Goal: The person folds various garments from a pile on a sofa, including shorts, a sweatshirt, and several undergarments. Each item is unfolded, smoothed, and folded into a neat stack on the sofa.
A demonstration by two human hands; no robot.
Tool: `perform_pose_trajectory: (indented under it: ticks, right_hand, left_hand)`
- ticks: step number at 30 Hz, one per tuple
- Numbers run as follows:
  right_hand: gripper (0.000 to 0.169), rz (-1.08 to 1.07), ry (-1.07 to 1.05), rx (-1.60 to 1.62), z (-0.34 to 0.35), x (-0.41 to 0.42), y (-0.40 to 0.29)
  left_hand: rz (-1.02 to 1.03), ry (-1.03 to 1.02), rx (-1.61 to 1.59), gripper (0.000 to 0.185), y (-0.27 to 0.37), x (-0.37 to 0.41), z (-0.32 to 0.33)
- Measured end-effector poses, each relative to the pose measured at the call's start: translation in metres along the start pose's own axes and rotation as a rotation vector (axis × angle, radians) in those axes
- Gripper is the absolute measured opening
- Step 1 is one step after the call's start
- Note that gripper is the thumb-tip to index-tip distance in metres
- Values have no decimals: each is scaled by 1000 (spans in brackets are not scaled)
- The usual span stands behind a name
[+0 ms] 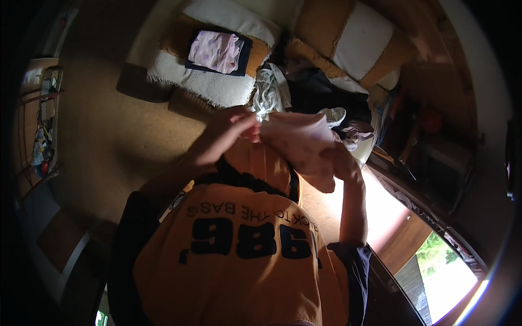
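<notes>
A pale pink cloth garment with spots (301, 142) hangs before my chest. My right hand (341, 161) is closed on its right edge. Beside the garment's left end is my left hand (244, 124), its fingers bent; whether they touch the cloth cannot be told. A folded pink garment with purple dots (214, 51) lies on a dark folded cloth (248, 57) on the sofa seat. Just beyond my hands are a crumpled white and grey garment (271, 87) and a heap of dark clothes (322, 95).
The sofa (220, 87) has white and brown fringed covers. A dark low block (142, 83) stands at its left front. Shelving with mixed items (45, 122) is at far left. At right are a dark cabinet (444, 171) and a bright doorway (444, 277).
</notes>
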State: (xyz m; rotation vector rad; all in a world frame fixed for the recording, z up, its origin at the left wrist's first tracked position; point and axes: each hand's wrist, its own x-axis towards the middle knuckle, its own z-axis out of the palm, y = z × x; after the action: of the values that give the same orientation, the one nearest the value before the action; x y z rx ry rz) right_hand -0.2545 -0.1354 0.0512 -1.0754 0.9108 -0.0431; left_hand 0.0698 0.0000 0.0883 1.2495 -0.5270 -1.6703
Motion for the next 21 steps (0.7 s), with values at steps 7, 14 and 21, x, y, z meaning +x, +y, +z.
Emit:
perform_pose_trajectory:
  ticks: [7,14,21]
  right_hand:
    - [26,-481,-454,-1904,4,90,-7]
    - [63,-299,-224,-387,135,149,-78]
    - [59,-139,293,228,79,250,12]
  left_hand:
    - [133,-61,-18,82,-35,35,-1]
    - [69,32,-541,53,-45,80,-69]
    - [-245,21,-825,64,-29,72,-158]
